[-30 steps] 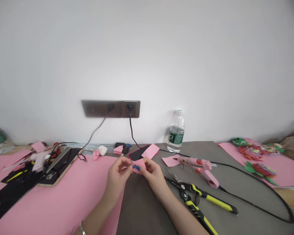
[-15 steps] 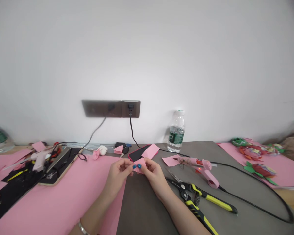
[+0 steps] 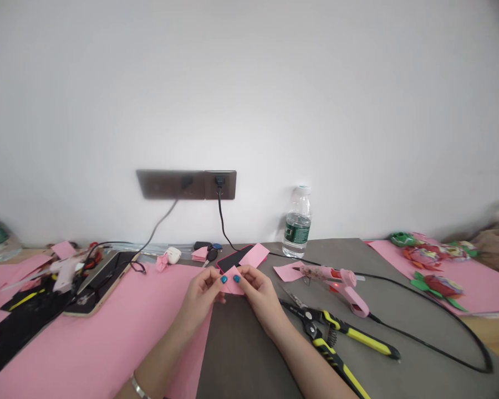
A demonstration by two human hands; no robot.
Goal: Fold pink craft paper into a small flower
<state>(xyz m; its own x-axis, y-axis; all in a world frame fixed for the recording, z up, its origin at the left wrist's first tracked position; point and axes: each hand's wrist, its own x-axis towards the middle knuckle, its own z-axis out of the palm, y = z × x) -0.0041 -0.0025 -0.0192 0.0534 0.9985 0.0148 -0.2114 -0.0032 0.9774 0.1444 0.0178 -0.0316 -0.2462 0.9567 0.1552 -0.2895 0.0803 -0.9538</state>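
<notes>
Between my two hands is a small piece of pink paper (image 3: 233,285), with one corner pointing up and a crease or fold showing across it. My left hand (image 3: 203,292) pinches its left side between thumb and fingers. On the right side my right hand (image 3: 253,288) grips it the same way, the two thumbs lying close together on its face. Just behind the hands, a dark phone with a pink edge (image 3: 230,260) lies partly under another pink paper piece (image 3: 254,254).
Right of my hands lie yellow-black pliers (image 3: 311,324) and a corded pink glue gun (image 3: 330,275) over a pink slip. A water bottle (image 3: 297,224) stands by the wall. Large pink paper (image 3: 120,338) and a phone (image 3: 102,282) are left; paper flowers (image 3: 443,285) lie far right.
The pink paper has turned between my fingers, so a corner now points up and a crease shows. My thumbs have moved slightly apart. The view has shifted a little.
</notes>
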